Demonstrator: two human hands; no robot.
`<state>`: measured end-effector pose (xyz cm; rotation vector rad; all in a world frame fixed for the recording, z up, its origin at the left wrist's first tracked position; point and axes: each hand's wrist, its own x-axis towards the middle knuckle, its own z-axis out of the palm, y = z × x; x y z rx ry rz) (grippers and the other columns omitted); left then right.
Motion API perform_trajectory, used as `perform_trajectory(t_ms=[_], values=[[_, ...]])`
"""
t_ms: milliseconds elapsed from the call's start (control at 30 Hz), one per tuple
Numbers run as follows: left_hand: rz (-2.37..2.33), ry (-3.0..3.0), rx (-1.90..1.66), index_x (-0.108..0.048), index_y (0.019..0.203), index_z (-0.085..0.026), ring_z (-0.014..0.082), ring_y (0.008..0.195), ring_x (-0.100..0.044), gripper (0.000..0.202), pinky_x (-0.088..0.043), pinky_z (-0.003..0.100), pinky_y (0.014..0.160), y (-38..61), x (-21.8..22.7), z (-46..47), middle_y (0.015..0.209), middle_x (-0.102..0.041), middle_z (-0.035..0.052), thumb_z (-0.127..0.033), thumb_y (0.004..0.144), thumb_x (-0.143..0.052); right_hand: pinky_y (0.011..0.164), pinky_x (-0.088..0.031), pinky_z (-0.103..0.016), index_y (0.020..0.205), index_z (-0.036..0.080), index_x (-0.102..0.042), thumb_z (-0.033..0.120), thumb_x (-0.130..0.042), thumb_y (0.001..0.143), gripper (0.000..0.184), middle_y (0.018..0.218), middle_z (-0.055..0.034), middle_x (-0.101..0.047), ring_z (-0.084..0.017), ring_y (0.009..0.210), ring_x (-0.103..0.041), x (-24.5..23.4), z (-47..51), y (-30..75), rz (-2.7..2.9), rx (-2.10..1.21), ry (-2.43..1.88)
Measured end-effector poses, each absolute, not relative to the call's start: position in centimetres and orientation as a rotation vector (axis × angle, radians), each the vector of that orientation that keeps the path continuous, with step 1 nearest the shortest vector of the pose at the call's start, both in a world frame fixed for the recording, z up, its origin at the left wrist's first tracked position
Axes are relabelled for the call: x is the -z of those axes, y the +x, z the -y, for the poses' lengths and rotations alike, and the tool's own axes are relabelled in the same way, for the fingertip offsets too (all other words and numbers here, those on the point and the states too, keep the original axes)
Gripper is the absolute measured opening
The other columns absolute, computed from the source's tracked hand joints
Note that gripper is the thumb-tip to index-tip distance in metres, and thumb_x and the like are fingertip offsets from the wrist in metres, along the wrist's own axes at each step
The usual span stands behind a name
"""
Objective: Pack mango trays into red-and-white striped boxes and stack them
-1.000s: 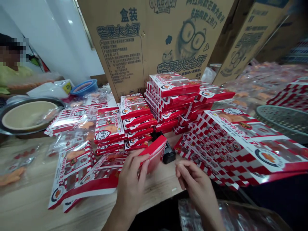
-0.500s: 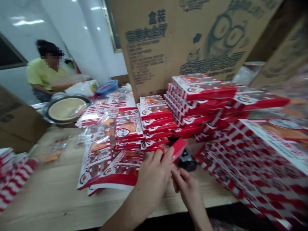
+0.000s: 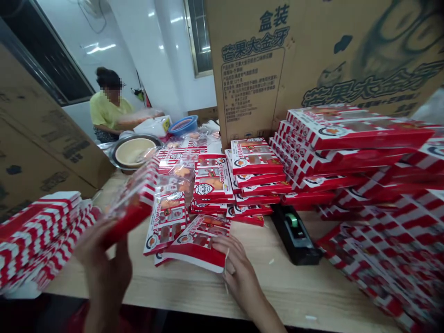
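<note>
My left hand (image 3: 109,263) is raised on the left, closed around a red-and-white striped box (image 3: 133,203) that it holds tilted in the air; motion blurs both. Lower in the middle, my right hand (image 3: 239,270) grips the near end of another striped box (image 3: 197,247), whose white-edged red flap sticks out toward me. Its thumb is partly hidden. That box leans over a windowed box (image 3: 165,222) showing brown pieces inside. To the right of my right hand lies a black tape dispenser (image 3: 297,238) with a greenish roll.
Stacks of striped boxes (image 3: 256,157) stand behind, with taller piles (image 3: 357,134) on the right. Folded striped cartons (image 3: 41,236) fill the left side. Large brown cardboard boxes (image 3: 248,99) rise at the back. Across the table, a person in yellow (image 3: 107,111) works near a cream bowl (image 3: 135,151).
The view has turned left. My hands were together by the tape dispenser; they have parted, the left now lifting a box leftward, the right now on the flapped box.
</note>
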<state>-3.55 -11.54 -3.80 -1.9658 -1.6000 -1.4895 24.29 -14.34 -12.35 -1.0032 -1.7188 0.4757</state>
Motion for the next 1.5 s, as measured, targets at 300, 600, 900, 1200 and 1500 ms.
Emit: perform_trajectory(t_ms=[300, 600, 900, 1200, 1500], values=[[1.617, -2.261, 1.121, -0.035, 0.135, -0.025, 0.0306, 0.131, -0.035, 0.052, -0.017, 0.061, 0.109, 2.2, 10.3, 12.9, 0.135, -0.046, 0.0140, -0.018, 0.086, -0.051, 0.073, -0.056, -0.026, 0.107, 0.023, -0.059, 0.027, -0.067, 0.078, 0.030, 0.096, -0.0068, -0.071, -0.019, 0.085, -0.069, 8.3, 15.5, 29.4, 1.122, -0.828, -1.055], [1.421, -2.077, 2.228, -0.054, 0.111, -0.023, 0.0164, 0.101, -0.060, 0.021, -0.051, 0.029, 0.084, 14.7, 10.7, 13.1, 0.107, -0.060, 0.0068, -0.021, 0.092, -0.044, 0.082, -0.054, -0.034, 0.126, 0.028, -0.046, 0.011, -0.060, 0.081, 0.050, 0.113, -0.0102, -0.062, -0.022, 0.101, -0.064, 12.1, 17.3, 28.5, 1.111, -0.196, -1.133], [1.812, -2.560, 2.459, -0.048, 0.123, -0.026, 0.0216, 0.092, -0.067, 0.034, -0.055, 0.035, 0.076, 12.6, 8.5, 12.6, 0.100, -0.070, 0.0077, -0.039, 0.092, -0.043, 0.077, -0.055, -0.029, 0.097, 0.031, -0.068, 0.018, -0.052, 0.088, 0.023, 0.096, -0.0039, -0.070, -0.020, 0.092, -0.066, 7.7, 18.5, 31.4, 1.304, -0.408, -1.205], [1.123, -3.848, 2.015, -0.075, 0.092, -0.029, 0.0254, 0.111, -0.061, 0.023, -0.045, 0.047, 0.097, 11.6, 3.6, 9.2, 0.115, -0.068, 0.0049, -0.031, 0.089, -0.052, 0.082, -0.055, -0.033, 0.085, 0.030, -0.069, 0.032, -0.061, 0.085, 0.008, 0.111, -0.0058, -0.070, -0.022, 0.099, -0.067, 7.3, 17.5, 32.0, 1.019, -0.906, -1.011], [1.206, -3.639, 1.544, -0.074, 0.094, -0.031, 0.0226, 0.105, -0.064, 0.033, -0.051, 0.040, 0.091, 11.5, 2.8, 10.1, 0.115, -0.068, 0.0035, -0.011, 0.085, -0.050, 0.077, -0.057, -0.033, 0.062, 0.024, -0.063, 0.038, -0.072, 0.072, 0.019, 0.106, -0.0088, -0.069, -0.027, 0.096, -0.067, 5.7, 17.6, 31.1, 1.240, -0.592, -1.203]])
